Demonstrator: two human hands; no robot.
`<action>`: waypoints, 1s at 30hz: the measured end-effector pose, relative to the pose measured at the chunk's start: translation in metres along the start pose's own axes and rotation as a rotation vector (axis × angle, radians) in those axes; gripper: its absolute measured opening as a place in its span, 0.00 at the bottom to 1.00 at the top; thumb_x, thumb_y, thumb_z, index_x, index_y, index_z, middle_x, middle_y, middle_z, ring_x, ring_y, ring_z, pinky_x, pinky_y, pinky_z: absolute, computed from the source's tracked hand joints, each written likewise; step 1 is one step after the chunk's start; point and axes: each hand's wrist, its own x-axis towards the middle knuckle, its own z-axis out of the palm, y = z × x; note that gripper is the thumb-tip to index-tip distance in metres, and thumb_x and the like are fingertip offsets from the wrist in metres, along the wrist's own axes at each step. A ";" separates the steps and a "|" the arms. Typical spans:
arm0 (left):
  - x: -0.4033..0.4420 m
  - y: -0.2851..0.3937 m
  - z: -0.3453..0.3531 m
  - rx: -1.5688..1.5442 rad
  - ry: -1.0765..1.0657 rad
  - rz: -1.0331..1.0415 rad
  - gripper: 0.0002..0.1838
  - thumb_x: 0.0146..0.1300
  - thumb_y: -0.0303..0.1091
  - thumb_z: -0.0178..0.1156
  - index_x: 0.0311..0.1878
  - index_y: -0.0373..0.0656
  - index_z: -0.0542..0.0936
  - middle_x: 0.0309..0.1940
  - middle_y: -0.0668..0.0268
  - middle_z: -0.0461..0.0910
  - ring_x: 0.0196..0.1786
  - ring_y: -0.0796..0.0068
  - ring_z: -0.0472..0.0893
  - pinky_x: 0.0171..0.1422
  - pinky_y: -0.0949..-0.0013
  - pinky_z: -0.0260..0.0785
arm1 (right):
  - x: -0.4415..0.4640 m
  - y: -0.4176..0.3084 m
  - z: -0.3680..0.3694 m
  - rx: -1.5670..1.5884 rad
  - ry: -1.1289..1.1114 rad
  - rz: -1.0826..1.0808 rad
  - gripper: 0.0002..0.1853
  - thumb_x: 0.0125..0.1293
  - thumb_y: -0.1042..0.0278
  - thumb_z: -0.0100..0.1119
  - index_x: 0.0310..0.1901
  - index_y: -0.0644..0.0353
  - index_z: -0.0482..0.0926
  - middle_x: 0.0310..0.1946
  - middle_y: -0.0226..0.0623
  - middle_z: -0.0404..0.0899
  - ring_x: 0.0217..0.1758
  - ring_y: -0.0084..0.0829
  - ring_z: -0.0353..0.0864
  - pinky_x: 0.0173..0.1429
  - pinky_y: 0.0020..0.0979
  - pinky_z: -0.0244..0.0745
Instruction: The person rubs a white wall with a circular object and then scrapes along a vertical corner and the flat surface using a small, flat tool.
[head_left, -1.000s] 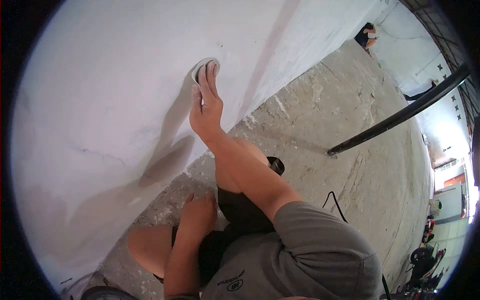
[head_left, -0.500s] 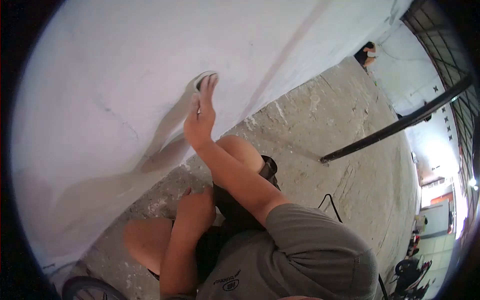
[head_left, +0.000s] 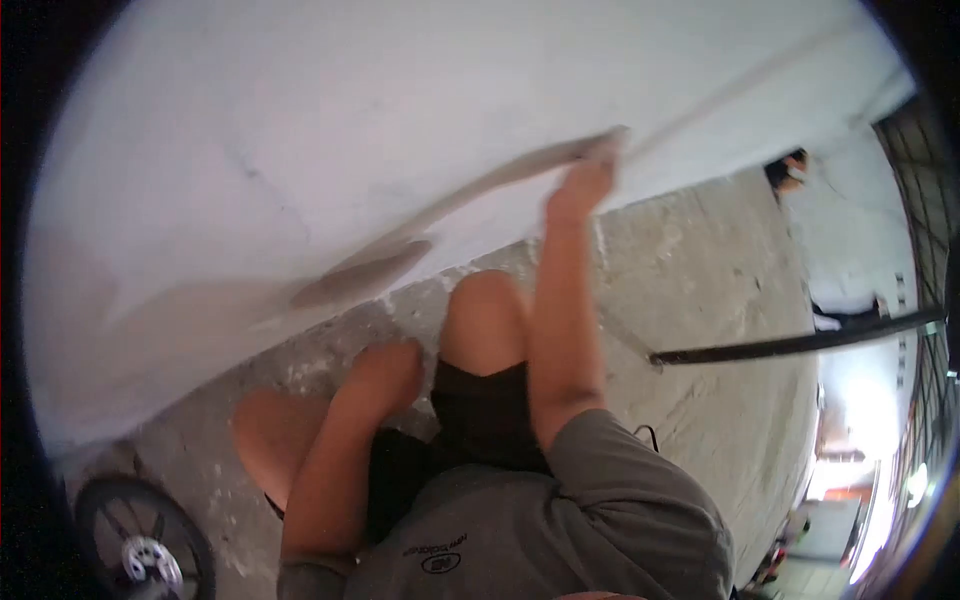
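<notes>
My right hand (head_left: 590, 180) is stretched out to the white wall (head_left: 300, 120), fingertips at its surface. The hand is smeared by motion. Under its fingers is a small thin piece that looks like sandpaper; only a dull edge of it shows now. A long shadow of the arm falls across the wall. My left hand (head_left: 392, 372) is closed, its fingers curled, low between my knees near the foot of the wall. Nothing shows in it, and the inner side of its fingers is hidden.
A spoked wheel with a disc (head_left: 150, 550) is at lower left. A dark pole (head_left: 790, 346) slants over the stained concrete floor (head_left: 700, 260) on the right. Another person (head_left: 786, 172) is by the wall at the far end. Bright openings are at far right.
My right hand has swept right along the wall with the thin piece. The view has turned, so more of the wheel shows. My left hand stays low, near my knees.
</notes>
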 end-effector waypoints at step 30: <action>0.116 -0.002 0.046 -0.074 -0.378 -0.323 0.11 0.67 0.33 0.52 0.42 0.36 0.78 0.38 0.52 0.85 0.43 0.57 0.86 0.50 0.57 0.74 | 0.090 0.197 -0.141 0.217 0.462 0.760 0.26 0.77 0.54 0.45 0.65 0.66 0.72 0.61 0.49 0.76 0.64 0.36 0.74 0.67 0.31 0.65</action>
